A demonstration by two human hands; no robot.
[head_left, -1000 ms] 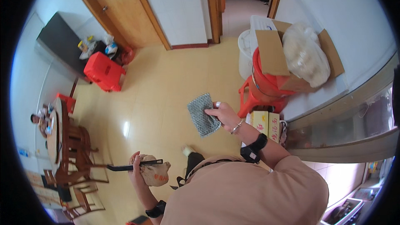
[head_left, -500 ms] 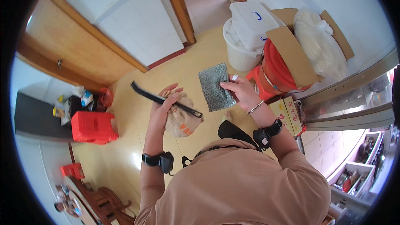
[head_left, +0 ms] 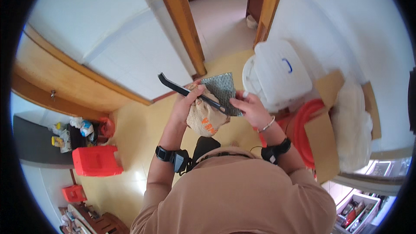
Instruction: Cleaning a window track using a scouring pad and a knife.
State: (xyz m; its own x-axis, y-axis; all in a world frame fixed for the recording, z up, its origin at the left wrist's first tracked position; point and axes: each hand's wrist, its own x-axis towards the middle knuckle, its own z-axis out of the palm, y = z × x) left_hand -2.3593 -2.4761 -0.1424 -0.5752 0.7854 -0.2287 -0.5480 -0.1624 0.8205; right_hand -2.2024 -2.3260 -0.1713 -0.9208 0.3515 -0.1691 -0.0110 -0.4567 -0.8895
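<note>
My left hand [head_left: 182,109] is closed round a slim black long-handled tool [head_left: 173,86] with a hole at its near end. The same hand grips a bunched beige cloth [head_left: 201,122] with orange print, hanging below the handle. Pinched in my right hand [head_left: 253,112] is a flat silvery-grey scouring cloth [head_left: 219,87], its surface coarse and shiny. It stands right beside the tool and the beige cloth; the tool's near end overlaps its lower part. Whether they touch, I cannot tell. Most of my left fingers are hidden behind the beige cloth.
Ahead is a doorway with a wooden frame [head_left: 193,47]. White plastic tubs [head_left: 281,73], a red bucket [head_left: 305,125] and an open cardboard box [head_left: 323,147] stand at the right. A red stool [head_left: 97,161] is at the left, by a dark shelf holding small items.
My hands have come together, bringing the grey scouring cloth beside the tool and beige cloth. The view has shifted, with more of the room beyond the doorway showing.
</note>
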